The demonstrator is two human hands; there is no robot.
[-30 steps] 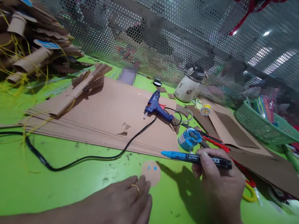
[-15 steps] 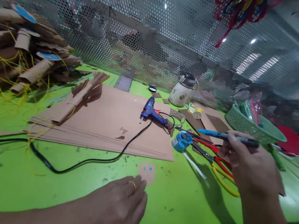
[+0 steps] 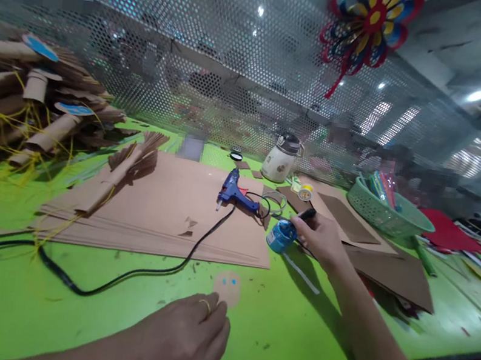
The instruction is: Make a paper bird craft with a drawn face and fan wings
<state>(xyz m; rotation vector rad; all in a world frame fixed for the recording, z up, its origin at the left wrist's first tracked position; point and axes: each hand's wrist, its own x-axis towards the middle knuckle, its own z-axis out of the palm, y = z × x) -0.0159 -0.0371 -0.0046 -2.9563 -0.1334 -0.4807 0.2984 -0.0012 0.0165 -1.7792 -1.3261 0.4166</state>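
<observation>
A small round cardboard disc point(image 3: 228, 292) with two blue dots lies on the green table. My left hand point(image 3: 184, 336) rests at its near edge, fingers drawn together and fingertips holding it down. In my right hand point(image 3: 320, 239) is a black pen point(image 3: 307, 214), its end lowered into a small jar of blue paint point(image 3: 279, 240). The pen's blue end is hidden by the jar. A white strip point(image 3: 302, 274) lies at the jar's foot. Scissors seen earlier behind the jar are mostly covered by my right hand and arm.
A blue glue gun point(image 3: 238, 193) lies on stacked cardboard sheets point(image 3: 164, 192), its black cord point(image 3: 132, 275) crossing the table. Rolled paper pieces point(image 3: 45, 104) are heaped left. A white bottle point(image 3: 279, 159) and green basket point(image 3: 388, 208) stand behind; cardboard point(image 3: 394, 276) lies right.
My right hand has moved left and forward, bringing the pen from the air beside the jar down into it. My left hand stays on the disc. The view has tilted up slightly.
</observation>
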